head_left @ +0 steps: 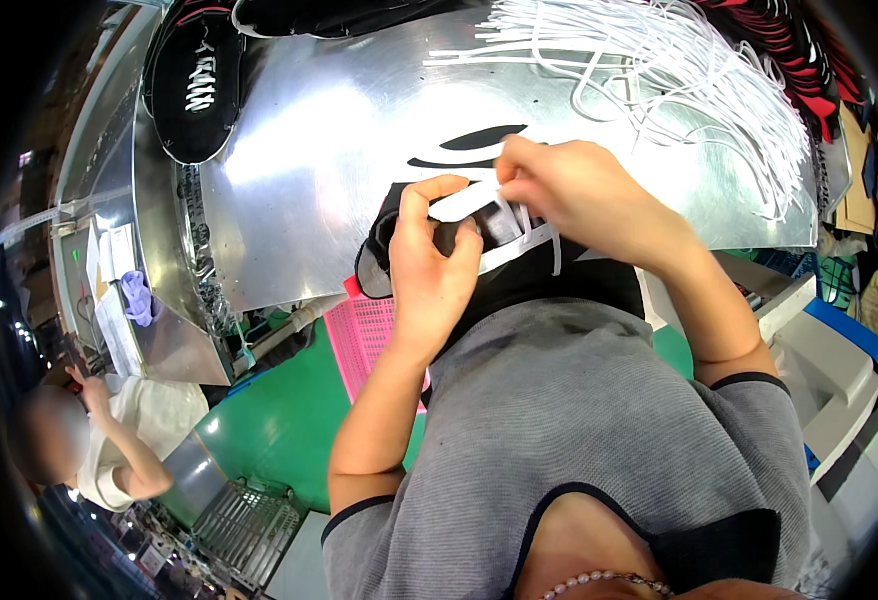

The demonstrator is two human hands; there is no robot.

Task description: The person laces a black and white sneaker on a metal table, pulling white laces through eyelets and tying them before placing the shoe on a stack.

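A black shoe upper with white trim lies at the table's near edge, in front of my body. My left hand grips its white-edged opening between thumb and fingers. A white strip spans from those fingers toward my right hand, whose fingers are pinched together over the upper. White shoelace threads across the opening and hangs down at the right; the exact pinch point is hidden behind my right fingers. Just beyond the hands, black and white curved pieces rest on the metal.
Many loose white laces cover the far right of the metal table. A laced black shoe is at the far left. Red-and-black pieces are stacked far right. A pink basket sits below the edge. Another person is at left.
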